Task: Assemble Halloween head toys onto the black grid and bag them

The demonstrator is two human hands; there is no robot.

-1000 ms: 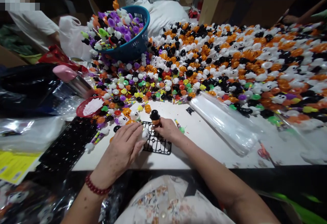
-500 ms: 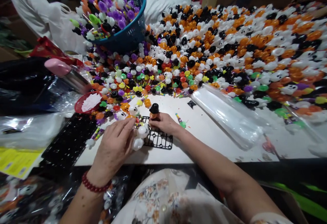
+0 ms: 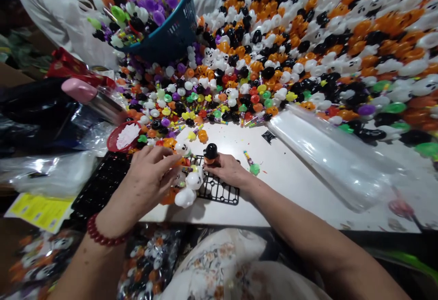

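A black grid (image 3: 221, 189) lies on the tabletop (image 3: 273, 181). The right hand (image 3: 230, 171) pinches a toy with a black hat (image 3: 211, 151) at the grid's far edge. The left hand (image 3: 147, 179) bends beside white toys (image 3: 193, 180) at the grid's left; I can't tell if it grips one. Toys seem to be going onto the grid, so next calls for careful lining up.

Head camera: worn above the floral garment (image 3: 236, 263)
Facing: forward and down across the table (image 3: 227, 138)
Range: near, left hand (image 3: 147, 179) and right hand (image 3: 231, 170) below mid-frame
Upper edge: cuts the blue basket (image 3: 171, 35)
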